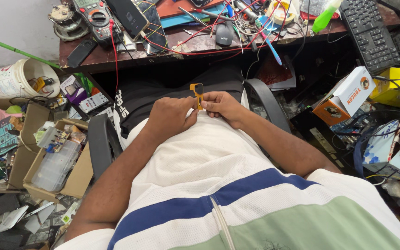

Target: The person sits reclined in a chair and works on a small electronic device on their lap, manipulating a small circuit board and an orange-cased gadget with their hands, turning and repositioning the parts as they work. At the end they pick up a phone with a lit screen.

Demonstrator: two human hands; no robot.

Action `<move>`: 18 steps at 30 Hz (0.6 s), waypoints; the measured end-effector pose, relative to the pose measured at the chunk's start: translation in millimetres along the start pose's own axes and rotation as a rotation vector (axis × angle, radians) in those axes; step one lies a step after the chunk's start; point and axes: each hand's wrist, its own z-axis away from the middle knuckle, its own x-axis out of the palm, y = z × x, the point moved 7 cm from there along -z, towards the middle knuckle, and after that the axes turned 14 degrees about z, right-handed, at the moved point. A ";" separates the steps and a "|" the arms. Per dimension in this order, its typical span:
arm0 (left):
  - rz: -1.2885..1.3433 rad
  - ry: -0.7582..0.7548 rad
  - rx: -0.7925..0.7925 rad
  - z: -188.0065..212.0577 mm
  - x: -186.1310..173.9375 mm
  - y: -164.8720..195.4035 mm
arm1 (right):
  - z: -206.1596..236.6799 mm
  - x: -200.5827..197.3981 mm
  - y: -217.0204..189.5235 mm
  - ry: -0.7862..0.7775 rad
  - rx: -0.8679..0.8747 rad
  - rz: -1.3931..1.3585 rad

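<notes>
Holding a small orange tool over the lap, both hands pinched on it.
Left hand and right hand meet at its lower end; work looks mid-way, the bench gear untouched.

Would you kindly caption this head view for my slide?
Both hands, left and right, pinch a small orange tool over the lap.

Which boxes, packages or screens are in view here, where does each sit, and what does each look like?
Multimeter: desk, upper left; dark body, red dial ring, small grey screen.
Phone: desk beside the multimeter; black slab, screen dark.
Carton: right of the chair; white and orange box lying tilted.
Yellow box: far right, behind the carton.
Bucket: floor, left; white, printed side.
Cardboard boxes: lower left; open, brown, holding parts.
</notes>
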 end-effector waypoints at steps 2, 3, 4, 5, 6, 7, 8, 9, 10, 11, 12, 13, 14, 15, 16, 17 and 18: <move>-0.003 0.003 -0.005 -0.2 0.5 -0.9 | 0.0 -0.5 0.2 0.001 0.003 0.006; -0.006 0.005 -0.008 -0.2 0.3 -1.5 | -0.3 -0.9 0.3 0.006 0.010 0.013; -0.010 0.007 -0.009 -0.5 0.1 -2.1 | -0.8 -1.5 0.2 0.011 0.016 0.021; -0.013 0.008 -0.011 -0.4 0.1 -2.4 | -0.8 -1.5 0.0 0.013 0.017 0.027; -0.016 0.008 -0.013 -0.2 0.3 -2.4 | -0.7 -1.5 -0.1 0.014 0.019 0.033; -0.014 0.002 -0.025 0.0 0.8 -3.2 | -0.8 -1.4 -0.5 0.015 0.020 0.039; -0.012 -0.005 -0.037 0.2 1.3 -3.9 | -0.6 -1.3 -0.7 0.015 0.023 0.042; -0.010 -0.011 -0.050 0.4 1.8 -4.6 | -0.4 -1.2 -0.8 0.014 0.025 0.045; -0.011 -0.007 -0.045 0.4 1.4 -4.3 | -0.2 -1.2 -0.8 0.014 0.027 0.047; -0.012 -0.003 -0.041 0.4 0.9 -4.1 | -0.1 -1.0 -1.0 0.013 0.026 0.046; -0.013 0.002 -0.037 0.4 0.6 -3.9 | -0.2 -0.9 -1.1 0.011 0.024 0.045; -0.008 0.007 -0.033 0.4 0.3 -3.7 | -0.3 -0.9 -1.2 0.010 0.023 0.044; -0.003 0.012 -0.030 0.3 0.2 -3.5 | -0.4 -1.1 -1.2 0.009 0.021 0.042; 0.002 0.018 -0.026 0.3 0.1 -3.4 | -0.4 -1.4 -1.2 0.009 0.019 0.039; 0.000 0.012 -0.025 0.5 0.8 -3.6 | -0.5 -1.7 -1.1 0.008 0.017 0.037; -0.003 0.007 -0.025 0.8 1.5 -3.8 | -0.6 -2.4 -0.4 0.014 0.023 0.045; -0.006 0.001 -0.025 1.0 2.3 -4.1 | -0.7 -3.1 0.2 0.019 0.029 0.054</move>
